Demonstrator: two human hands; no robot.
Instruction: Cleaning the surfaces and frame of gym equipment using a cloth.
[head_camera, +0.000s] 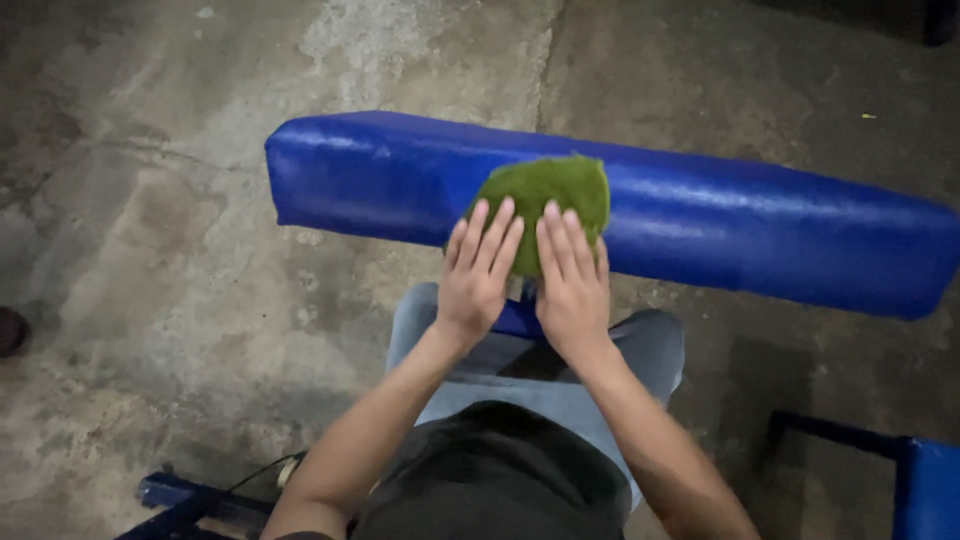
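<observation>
Currently both palms flat, fingers spread wide, left hand (477, 268) and right hand (571, 282) side by side pressing green leaf (548, 195), leaf draped over blue padded bar (700, 215) above my knees, concrete floor (150, 200) below

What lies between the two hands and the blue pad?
A green cloth lies there: the left hand and right hand press flat on it, against the blue pad. The head view shows it.
</observation>
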